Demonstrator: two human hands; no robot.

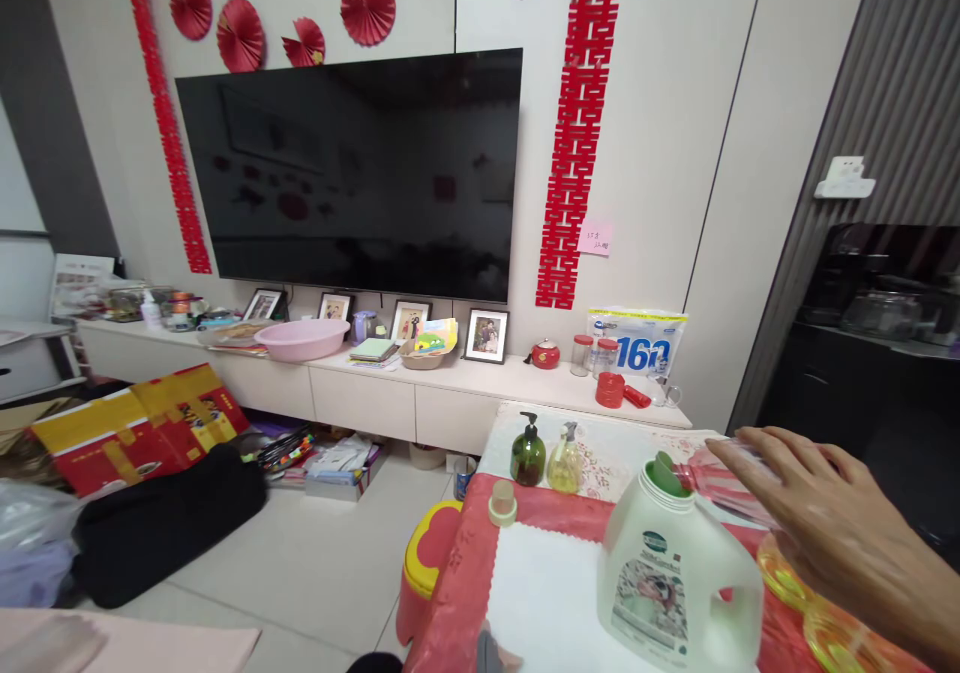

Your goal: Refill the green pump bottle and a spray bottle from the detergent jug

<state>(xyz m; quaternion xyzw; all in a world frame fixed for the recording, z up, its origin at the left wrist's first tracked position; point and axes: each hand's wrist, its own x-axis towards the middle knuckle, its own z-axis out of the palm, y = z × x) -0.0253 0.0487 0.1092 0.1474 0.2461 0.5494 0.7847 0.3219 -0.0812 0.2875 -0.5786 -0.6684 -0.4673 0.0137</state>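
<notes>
My right hand (829, 528) reaches in from the right, fingers curled over a clear pinkish bottle (705, 481) lying tilted on its side. The bottle's mouth points at a green funnel (661, 473) that sits in the neck of a white plastic jug (675, 583) with a printed label. The jug stands on a white cloth (540, 593) over a red tablecloth (450, 593). A beige cap (502, 503) lies left of the jug. Behind it stand a dark green pump bottle (528, 450) and a yellowish pump bottle (565, 461). My left hand is out of view.
A clear yellow plastic object (795, 573) lies under my wrist. A red and yellow stool (427, 553) stands left of the table. Beyond are a low white cabinet (360, 393) with a pink basin (301, 338), a wall television (352, 173), and a black bag (165, 523) on the floor.
</notes>
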